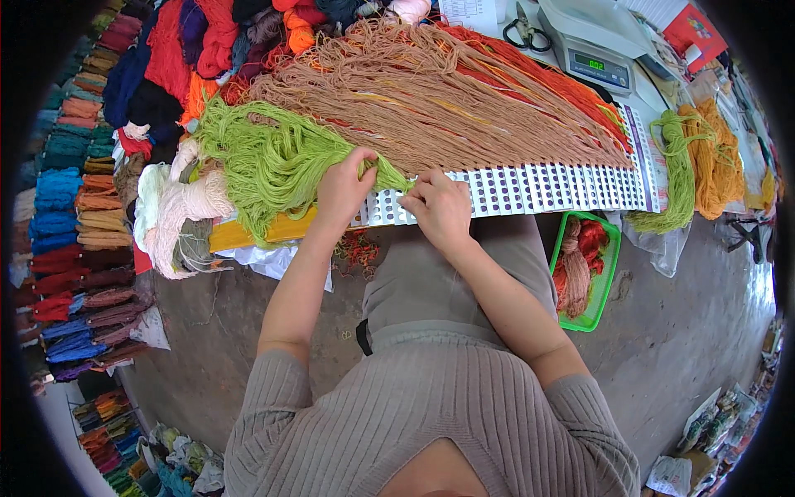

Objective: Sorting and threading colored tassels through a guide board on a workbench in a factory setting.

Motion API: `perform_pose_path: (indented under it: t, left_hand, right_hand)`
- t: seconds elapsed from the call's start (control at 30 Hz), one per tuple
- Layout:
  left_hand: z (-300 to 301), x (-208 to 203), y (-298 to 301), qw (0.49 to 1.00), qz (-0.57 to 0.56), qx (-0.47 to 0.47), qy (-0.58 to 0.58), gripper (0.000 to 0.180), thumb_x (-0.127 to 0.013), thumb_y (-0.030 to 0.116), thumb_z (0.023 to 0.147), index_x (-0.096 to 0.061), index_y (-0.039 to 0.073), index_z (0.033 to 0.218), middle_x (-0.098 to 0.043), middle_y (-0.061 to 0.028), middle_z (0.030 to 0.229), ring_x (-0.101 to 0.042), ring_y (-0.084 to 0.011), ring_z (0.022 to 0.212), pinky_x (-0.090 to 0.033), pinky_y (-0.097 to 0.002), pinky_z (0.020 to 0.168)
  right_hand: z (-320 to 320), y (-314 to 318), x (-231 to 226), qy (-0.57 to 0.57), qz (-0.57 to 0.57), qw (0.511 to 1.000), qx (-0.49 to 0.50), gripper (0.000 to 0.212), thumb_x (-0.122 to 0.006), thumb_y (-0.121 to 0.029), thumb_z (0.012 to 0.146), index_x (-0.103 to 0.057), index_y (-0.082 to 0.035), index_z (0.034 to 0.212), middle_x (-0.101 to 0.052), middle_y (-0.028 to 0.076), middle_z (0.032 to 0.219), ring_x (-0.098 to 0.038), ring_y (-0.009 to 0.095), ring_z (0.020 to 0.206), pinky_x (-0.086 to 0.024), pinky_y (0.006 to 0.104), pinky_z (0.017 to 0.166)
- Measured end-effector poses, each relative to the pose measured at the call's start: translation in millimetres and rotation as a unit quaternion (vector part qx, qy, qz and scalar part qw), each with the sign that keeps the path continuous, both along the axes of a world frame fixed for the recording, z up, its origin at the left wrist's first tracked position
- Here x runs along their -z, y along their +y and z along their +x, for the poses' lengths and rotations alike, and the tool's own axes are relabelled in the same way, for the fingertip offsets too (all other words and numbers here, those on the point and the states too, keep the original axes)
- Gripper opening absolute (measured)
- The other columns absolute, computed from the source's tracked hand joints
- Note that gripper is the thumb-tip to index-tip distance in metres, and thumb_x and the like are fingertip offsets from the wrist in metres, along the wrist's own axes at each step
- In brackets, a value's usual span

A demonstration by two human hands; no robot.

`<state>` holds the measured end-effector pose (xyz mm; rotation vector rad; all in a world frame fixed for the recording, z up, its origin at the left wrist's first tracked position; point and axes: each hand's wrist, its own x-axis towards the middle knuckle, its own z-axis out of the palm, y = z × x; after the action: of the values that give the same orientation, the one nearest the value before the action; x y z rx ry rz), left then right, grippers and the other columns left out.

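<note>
Green yarn hank [273, 157] lies left-right, left hand [344, 189] pinching its right end

table [248, 234], yarn bundles [431, 91], scale [592, 41]

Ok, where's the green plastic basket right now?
In the head view, the green basket sits on the floor at the person's right, below the white sample card.

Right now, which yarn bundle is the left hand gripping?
The lime-green bundle, left of the tan bundle; the left hand closes its fingers on it.
</note>
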<state>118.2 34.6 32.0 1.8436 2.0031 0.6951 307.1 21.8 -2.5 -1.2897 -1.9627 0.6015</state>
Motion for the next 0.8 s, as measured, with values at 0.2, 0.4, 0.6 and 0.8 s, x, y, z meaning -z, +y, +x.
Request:
perform_pose_path:
  t: [0.2,0.4,0.6,0.8]
  left_hand:
    - [-2.4,2.3,1.4,1.000,0.017,0.005,-0.017,0.021,-0.067,0.022,0.083,-0.064,0.017,0.103,-0.065,-0.0152,0.072,-0.064,-0.0361,0.069,-0.047,-0.0449,0.059]
    - [-7.0,-1.9,3.1,0.997,0.010,-0.045,-0.057,0.017,-0.066,0.022,0.085,-0.066,0.016,0.100,-0.061,-0.0125,0.064,-0.060,-0.0259,0.053,-0.043,-0.0367,0.050]
    - [-14.3,4.2,-1.1,0.997,0.031,0.002,-0.070,0.015,-0.065,0.023,0.086,-0.067,0.016,0.099,-0.063,-0.0107,0.066,-0.060,-0.0241,0.053,-0.044,-0.0361,0.051]
    - [-10.0,2.0,-2.1,0.998,0.047,0.003,-0.049,0.016,-0.065,0.023,0.086,-0.069,0.016,0.100,-0.065,-0.0125,0.069,-0.062,-0.0284,0.058,-0.045,-0.0372,0.054]
  right_hand:
    - [-0.5,1.1,-0.3,-0.005,0.003,1.000,-0.007,0.022,-0.072,-0.031,0.077,-0.072,-0.010,0.074,-0.061,0.000,0.094,-0.059,0.019,0.086,-0.036,0.0362,0.078]
    - [2.1,1.8,-4.3,-0.022,-0.010,0.999,-0.020,0.021,-0.073,-0.030,0.077,-0.069,-0.009,0.074,-0.060,0.001,0.094,-0.059,0.020,0.086,-0.036,0.0364,0.078]
    - [6.4,1.7,-2.6,0.032,-0.005,0.999,-0.043,0.016,-0.072,-0.023,0.077,-0.063,-0.011,0.084,-0.060,0.003,0.092,-0.058,0.023,0.087,-0.037,0.0375,0.079]
    - [2.7,-2.6,0.5,0.113,0.002,0.993,0.019,0.013,-0.072,-0.013,0.077,-0.063,-0.011,0.086,-0.064,0.003,0.077,-0.058,0.024,0.073,-0.040,0.0344,0.077]
